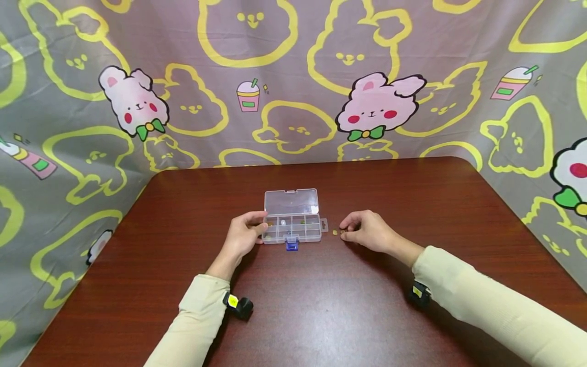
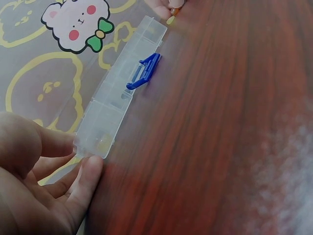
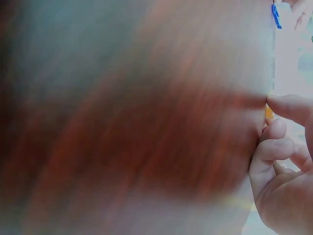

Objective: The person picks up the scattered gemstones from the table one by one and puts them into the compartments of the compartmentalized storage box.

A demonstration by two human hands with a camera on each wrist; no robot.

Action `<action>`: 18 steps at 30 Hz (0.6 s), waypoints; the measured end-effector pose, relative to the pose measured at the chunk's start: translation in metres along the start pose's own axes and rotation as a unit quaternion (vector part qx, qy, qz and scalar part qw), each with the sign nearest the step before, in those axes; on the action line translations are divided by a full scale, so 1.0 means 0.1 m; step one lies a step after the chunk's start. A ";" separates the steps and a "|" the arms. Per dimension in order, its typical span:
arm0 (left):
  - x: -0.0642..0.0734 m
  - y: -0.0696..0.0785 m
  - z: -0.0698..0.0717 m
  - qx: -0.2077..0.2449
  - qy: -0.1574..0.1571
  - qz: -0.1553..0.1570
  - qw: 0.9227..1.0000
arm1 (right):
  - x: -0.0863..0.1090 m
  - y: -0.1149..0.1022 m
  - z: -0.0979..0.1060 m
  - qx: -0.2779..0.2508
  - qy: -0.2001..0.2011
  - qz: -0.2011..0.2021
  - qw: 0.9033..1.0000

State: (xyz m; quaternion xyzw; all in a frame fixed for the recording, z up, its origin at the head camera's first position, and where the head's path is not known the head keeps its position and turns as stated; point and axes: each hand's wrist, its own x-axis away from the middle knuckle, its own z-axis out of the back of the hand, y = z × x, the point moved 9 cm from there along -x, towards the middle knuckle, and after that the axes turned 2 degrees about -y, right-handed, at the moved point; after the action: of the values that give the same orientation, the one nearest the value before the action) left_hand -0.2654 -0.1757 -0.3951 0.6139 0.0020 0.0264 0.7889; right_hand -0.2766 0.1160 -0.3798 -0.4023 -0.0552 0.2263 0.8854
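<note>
A clear plastic compartment box (image 1: 313, 238) stands on the table with its lid (image 1: 291, 202) raised at the back and a blue latch (image 1: 292, 245) hanging at the front. My left hand (image 1: 241, 233) grips its left end, thumb (image 2: 91, 171) at the front corner and fingers behind. Inside lie a white bead (image 1: 283, 223), a green piece (image 1: 302, 222) and other small bits. To the right of the box, my right hand (image 1: 372, 232) pinches a small orange piece (image 3: 269, 112) between thumb and finger, down at the tabletop. A small yellow piece (image 1: 335, 232) lies just left of those fingertips.
The brown wooden table (image 1: 302, 300) extends around the box on all sides. A clear hanging tab (image 1: 324, 225) sticks out from the box's right end. Behind the table hangs a curtain (image 1: 293, 122) with cartoon rabbits. Each wrist wears a black camera (image 1: 239, 307).
</note>
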 end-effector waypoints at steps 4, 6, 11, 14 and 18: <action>-0.01 0.00 0.00 0.000 0.001 -0.001 1.000 | 0.00 0.00 0.00 0.003 0.001 0.002 1.000; -0.01 0.00 0.00 0.000 0.002 -0.001 1.000 | -0.01 -0.01 -0.01 0.009 0.002 0.004 1.000; 0.00 0.00 -0.01 0.002 0.000 0.002 1.000 | -0.01 0.00 -0.01 0.023 0.002 -0.002 1.000; 0.01 0.00 0.00 0.001 0.001 0.003 1.000 | 0.00 0.00 0.00 0.022 0.001 -0.007 1.000; 0.00 0.00 0.00 -0.003 0.004 0.004 1.000 | 0.00 0.01 -0.01 0.018 -0.002 -0.008 1.000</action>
State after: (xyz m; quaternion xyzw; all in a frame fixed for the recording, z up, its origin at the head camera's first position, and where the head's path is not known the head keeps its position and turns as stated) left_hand -0.2651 -0.1758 -0.3950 0.6112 0.0025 0.0321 0.7908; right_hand -0.2766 0.1161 -0.3807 -0.3852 -0.0561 0.2208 0.8943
